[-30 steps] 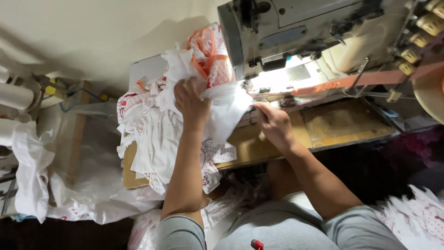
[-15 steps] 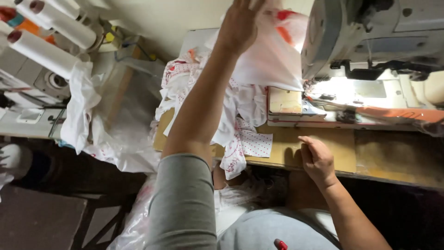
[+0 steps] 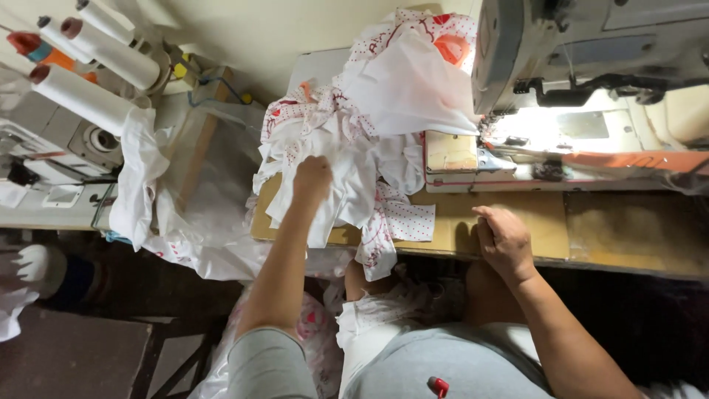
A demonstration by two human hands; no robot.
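Fabric is what both hands are about, though only one touches it. Half a second ago the left arm was stretched high, lifting a white piece toward the top of the heap; now the left hand (image 3: 313,177) has come down onto the pile of white and red-dotted cloth pieces (image 3: 347,159), its fingers curled into the white cloth so that it seems to be gripping a fold, though the knuckles hide the fingertips and the hold itself cannot be made out for certain. The lifted white piece (image 3: 410,85) now lies draped at the back of the pile, against the left end of the sewing machine (image 3: 591,44). The pile covers the left part of the wooden table (image 3: 613,229) and spills over its front edge toward the person's lap. The right hand (image 3: 504,238) is about where it was, lying palm down on bare wood near the front edge, fingers loosely together and holding nothing, well apart from the pile and just in front of the lit needle area. Off to the left stand cones of thread (image 3: 81,96), with more white cloth (image 3: 144,177) hanging below them. Judged from this, the finished piece looks set aside and the left hand is taking up another.
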